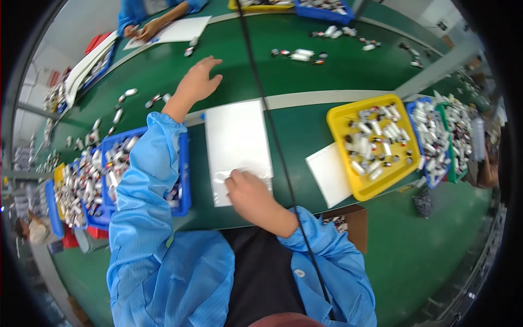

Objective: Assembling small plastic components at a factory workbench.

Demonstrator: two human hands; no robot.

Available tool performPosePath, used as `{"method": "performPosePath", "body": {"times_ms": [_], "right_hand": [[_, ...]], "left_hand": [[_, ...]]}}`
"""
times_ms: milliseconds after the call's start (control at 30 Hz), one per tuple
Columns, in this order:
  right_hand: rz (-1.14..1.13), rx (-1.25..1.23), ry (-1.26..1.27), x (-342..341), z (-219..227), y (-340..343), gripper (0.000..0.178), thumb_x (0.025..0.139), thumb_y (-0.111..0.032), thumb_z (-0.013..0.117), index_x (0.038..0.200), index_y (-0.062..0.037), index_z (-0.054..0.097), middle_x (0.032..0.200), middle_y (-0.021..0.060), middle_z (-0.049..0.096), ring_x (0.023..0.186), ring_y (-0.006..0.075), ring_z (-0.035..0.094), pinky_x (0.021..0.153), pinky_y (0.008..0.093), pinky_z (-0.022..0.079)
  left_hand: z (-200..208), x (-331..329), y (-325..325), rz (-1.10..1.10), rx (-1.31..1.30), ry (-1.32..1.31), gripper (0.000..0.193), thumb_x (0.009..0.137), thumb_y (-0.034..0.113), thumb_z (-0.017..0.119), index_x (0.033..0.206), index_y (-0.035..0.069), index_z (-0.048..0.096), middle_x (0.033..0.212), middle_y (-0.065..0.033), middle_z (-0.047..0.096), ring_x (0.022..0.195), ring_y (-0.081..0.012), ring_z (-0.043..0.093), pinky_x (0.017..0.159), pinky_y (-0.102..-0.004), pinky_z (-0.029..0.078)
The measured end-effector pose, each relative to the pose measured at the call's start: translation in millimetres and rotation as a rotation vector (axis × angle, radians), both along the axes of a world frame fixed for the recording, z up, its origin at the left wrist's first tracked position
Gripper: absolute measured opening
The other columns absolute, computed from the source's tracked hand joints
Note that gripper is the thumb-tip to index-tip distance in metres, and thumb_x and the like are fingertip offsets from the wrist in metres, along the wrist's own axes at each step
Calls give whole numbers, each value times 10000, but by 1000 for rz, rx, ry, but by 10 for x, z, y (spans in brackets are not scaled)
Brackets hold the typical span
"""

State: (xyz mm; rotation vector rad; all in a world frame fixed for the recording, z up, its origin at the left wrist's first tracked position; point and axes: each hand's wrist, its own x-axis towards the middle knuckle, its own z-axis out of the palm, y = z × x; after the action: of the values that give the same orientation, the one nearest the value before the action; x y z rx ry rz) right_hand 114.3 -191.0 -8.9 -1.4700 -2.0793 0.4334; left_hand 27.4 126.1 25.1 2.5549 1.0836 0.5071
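My left hand (pixel 200 82) reaches out over the green conveyor belt (pixel 239 71), fingers stretched and apart, with nothing in it. Nearest to it on the belt are a few small white cylindrical parts with dark and red ends (pixel 158 100). In front of me lies a white sheet (pixel 238 136) with a shiny clear strip (pixel 220 180) near its lower end. My right hand (pixel 248 193) rests on that lower end, its fingers curled down against the strip. Whatever may be under those fingertips is hidden.
Blue trays (pixel 184 180) full of the parts stand at left, partly behind my left arm. At right, a yellow tray (pixel 357 188) of parts overlaps another white sheet (pixel 329 174). A dark cable (pixel 275 131) crosses the view. Across the belt, a co-worker's hands (pixel 147 31) work over a sheet.
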Motion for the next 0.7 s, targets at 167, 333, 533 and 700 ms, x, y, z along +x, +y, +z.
{"method": "performPosePath", "body": {"times_ms": [167,333,533,700], "right_hand": [[29,-56,4,-133,-345,14,325,702,-34,644,1017,25,587,1046,219,586,960,365,605,834,444,516],[47,-148,166,136,-52,-92,309,711,-13,632,998,14,521,1026,214,574,956,397,590,819,467,493],[63,-221,630,355,-25,-52,213,873,-92,644,960,-51,453,815,124,557,730,280,564,646,393,439],[-28,-106,793,539,289,122,183,884,-88,632,940,-50,463,697,101,547,571,233,539,541,357,422]], "left_hand": [[-777,893,570,-144,-29,-219,585,927,216,627,1449,23,448,1455,-269,467,1374,-390,433,1160,-410,337],[-953,1487,439,0,349,-101,501,871,90,643,1353,9,535,1414,-251,508,1322,-442,450,1121,-453,374],[-832,1070,719,-22,-28,-37,177,870,79,607,1026,2,639,1072,-215,657,984,-395,633,858,-470,519],[-779,1105,514,-161,118,-191,621,803,29,647,1401,62,483,1516,-246,390,1365,-431,415,1133,-481,365]]}}
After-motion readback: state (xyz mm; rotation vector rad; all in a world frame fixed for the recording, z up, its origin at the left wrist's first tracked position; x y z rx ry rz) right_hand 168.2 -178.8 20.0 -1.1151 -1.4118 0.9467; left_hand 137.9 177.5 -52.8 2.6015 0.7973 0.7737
